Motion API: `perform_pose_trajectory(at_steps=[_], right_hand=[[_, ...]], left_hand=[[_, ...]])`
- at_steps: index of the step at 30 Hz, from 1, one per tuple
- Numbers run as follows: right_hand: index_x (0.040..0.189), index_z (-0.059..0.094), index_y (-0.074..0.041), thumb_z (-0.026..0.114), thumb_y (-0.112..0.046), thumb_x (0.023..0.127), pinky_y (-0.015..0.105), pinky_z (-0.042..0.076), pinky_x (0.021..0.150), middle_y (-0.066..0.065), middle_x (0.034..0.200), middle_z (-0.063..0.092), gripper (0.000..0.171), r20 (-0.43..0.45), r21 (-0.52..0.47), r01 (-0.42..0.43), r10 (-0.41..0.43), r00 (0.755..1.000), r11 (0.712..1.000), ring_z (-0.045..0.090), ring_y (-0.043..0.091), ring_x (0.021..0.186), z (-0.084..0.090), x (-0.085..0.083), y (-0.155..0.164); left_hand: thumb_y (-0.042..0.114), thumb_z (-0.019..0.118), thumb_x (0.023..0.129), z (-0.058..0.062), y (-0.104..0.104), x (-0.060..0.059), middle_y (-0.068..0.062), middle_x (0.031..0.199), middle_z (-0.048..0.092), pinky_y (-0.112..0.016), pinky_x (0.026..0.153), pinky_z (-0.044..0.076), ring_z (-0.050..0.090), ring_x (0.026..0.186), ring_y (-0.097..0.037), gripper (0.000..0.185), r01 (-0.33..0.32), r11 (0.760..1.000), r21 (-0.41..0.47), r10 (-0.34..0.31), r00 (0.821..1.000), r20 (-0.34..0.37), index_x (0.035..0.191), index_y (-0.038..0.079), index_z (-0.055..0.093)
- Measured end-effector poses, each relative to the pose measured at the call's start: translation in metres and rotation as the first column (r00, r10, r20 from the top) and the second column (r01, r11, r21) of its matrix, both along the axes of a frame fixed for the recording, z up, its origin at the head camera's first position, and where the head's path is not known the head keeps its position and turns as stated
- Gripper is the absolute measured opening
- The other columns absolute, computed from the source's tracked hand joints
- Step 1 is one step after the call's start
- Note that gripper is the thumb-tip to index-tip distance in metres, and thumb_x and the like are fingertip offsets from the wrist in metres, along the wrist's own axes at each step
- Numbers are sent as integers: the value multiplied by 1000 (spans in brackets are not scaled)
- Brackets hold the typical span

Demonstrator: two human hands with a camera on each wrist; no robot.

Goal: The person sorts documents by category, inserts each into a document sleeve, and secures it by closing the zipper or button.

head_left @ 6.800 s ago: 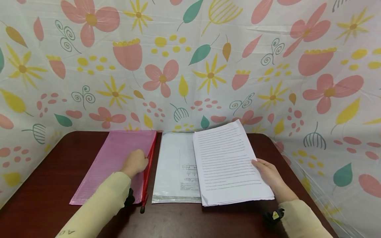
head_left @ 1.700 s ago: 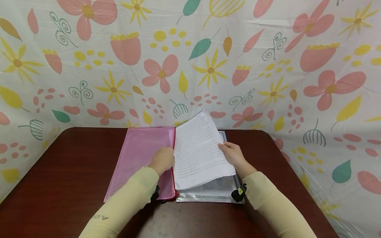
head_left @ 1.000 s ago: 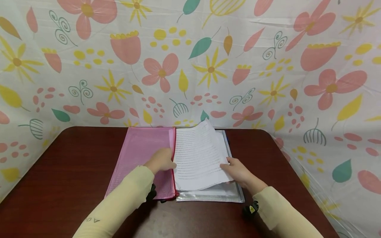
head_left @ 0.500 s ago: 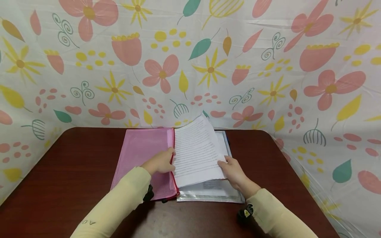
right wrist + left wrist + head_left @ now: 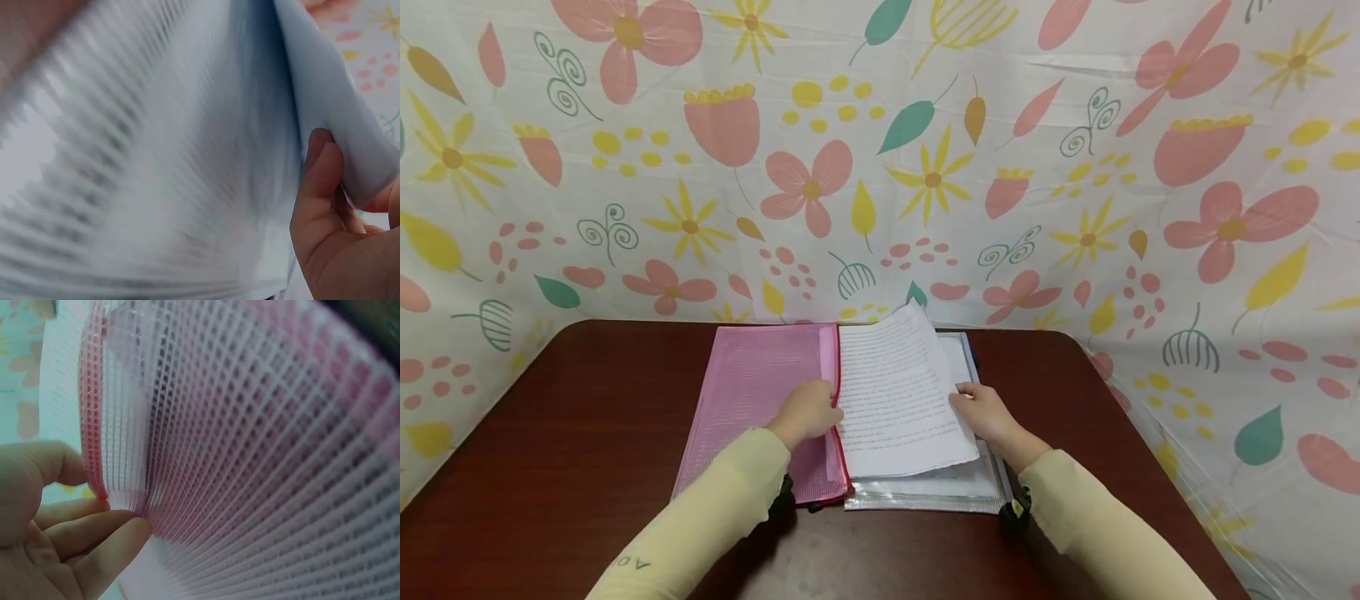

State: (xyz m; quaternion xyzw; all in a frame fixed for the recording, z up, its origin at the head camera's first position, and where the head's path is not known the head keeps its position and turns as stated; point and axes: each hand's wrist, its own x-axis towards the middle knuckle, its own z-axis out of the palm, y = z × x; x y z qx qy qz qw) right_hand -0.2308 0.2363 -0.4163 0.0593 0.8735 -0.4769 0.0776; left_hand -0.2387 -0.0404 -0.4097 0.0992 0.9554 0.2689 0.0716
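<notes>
My left hand [image 5: 806, 412] pinches the pink mesh pouch's [image 5: 752, 392] red edge; just right of the pouch, my right hand [image 5: 983, 412] grips a paper stack [image 5: 898, 396], fingers curled.

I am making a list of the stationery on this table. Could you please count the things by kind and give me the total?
Pink mesh zip pouch: 1
Clear mesh zip pouch: 1
Stack of printed paper sheets: 1
Total: 3 things. I cannot tell the number of sheets in the stack.
</notes>
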Motion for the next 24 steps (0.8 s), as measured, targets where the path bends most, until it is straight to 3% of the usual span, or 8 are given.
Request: perform_pose_trajectory(at_steps=[3,7,12,19,24], right_hand=[[131,50,4,47,-21,98,31,54,64,22,113,61,42,0,43,8,-8,1000,999,63,18,79,-1,-16,1],[128,53,3,50,-22,97,31,54,64,21,115,60,41,-5,72,36,-36,999,997,64,18,81,-1,-34,1],[126,55,2,52,-23,96,30,54,62,19,113,61,39,-7,59,53,-52,999,997,63,17,79,2,-41,1],[128,55,0,55,-21,95,29,54,61,16,104,66,39,33,-106,72,-69,997,992,63,13,70,13,-36,5],[128,55,1,56,-23,95,28,55,63,8,94,69,41,62,-248,67,-53,997,966,67,13,72,20,-32,7]], left_hand=[[11,61,82,0,2,0,1,58,39,-25,48,34,41,53,-14,28,-36,999,-14,36,999,-22,62,12,41],[10,59,84,1,5,-1,1,58,39,-26,47,35,42,53,-15,29,-85,996,-17,85,996,-20,61,12,41],[9,56,86,0,10,-5,-1,58,39,-25,44,35,41,53,-15,27,-139,990,9,139,990,6,62,11,43],[9,51,88,-1,11,-8,-1,57,40,-25,42,33,41,50,-15,30,-217,973,82,213,976,48,60,11,41],[10,49,88,-3,9,-8,4,49,28,-23,39,29,33,45,-13,41,-255,959,125,251,967,48,51,14,33]])
